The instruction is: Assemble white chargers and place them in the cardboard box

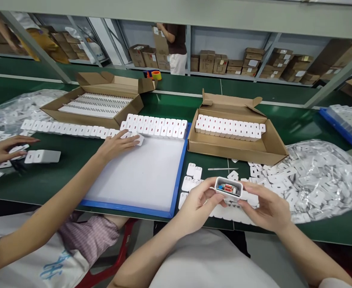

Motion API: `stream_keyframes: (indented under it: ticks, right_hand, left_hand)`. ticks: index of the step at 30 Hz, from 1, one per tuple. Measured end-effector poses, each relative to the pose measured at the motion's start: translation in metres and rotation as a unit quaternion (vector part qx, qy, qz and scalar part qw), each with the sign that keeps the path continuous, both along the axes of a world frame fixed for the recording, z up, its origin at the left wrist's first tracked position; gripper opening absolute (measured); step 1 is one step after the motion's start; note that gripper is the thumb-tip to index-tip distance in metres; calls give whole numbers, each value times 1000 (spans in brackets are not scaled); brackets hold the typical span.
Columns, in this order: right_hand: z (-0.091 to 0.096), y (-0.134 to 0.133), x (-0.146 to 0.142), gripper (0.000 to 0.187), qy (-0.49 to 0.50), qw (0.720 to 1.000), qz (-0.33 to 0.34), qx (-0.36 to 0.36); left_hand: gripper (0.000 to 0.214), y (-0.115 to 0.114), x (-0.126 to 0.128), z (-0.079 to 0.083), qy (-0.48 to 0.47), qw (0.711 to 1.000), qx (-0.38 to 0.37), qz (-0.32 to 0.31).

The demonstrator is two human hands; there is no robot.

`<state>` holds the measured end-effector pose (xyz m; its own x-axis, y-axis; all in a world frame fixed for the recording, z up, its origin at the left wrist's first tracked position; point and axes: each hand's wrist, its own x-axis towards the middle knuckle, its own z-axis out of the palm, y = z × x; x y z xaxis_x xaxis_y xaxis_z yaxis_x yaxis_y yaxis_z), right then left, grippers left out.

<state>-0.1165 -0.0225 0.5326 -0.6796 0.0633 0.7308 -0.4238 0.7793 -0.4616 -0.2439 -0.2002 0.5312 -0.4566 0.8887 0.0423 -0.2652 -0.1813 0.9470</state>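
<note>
In front of me is an open white charger housing (229, 189), its open end facing up, with a circuit board and red, blue and white parts showing inside. My left hand (202, 205) grips its left end between thumb and fingers. My right hand (266, 206) is curled against the right end, thumb low and index finger at the rim; whether it also pinches a small white piece cannot be made out. Below the hands, a row of white charger pieces (228, 213) lies along the table edge, partly hidden. White chargers with pins (191, 169) stand to the left.
A cardboard box (236, 154) holds rows of chargers. Right of it lies a plastic bag (329, 180) of white covers. A thin metal tool (223, 169) lies near. Left are a blue-rimmed tray (140, 176), another box (83, 116) and a co-worker's hand (116, 146) on chargers.
</note>
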Motion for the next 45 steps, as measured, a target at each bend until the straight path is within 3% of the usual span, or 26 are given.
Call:
stream_keyframes:
  ticks: [4, 10, 21, 27, 35, 45]
  right_hand:
    - [14, -2, -6, 73, -7, 998, 24, 55]
    - [22, -6, -12, 59, 19, 995, 29, 95]
    - [17, -16, -16, 37, 36, 992, 24, 116]
    - [16, -15, -17, 35, 43, 988, 31, 148]
    - [10, -21, -18, 38, 43, 990, 16, 133]
    - [14, -20, -22, 28, 19, 985, 34, 166]
  left_hand:
    - [37, -8, -1, 5, 49, 999, -7, 18]
    - [45, -17, -2, 11, 62, 998, 3, -16]
    - [42, -14, 2, 13, 80, 997, -7, -20]
    - [38, -14, -3, 15, 58, 997, 36, -34]
    - [33, -15, -4, 21, 83, 996, -21, -8]
    - [30, -11, -6, 14, 63, 997, -30, -18]
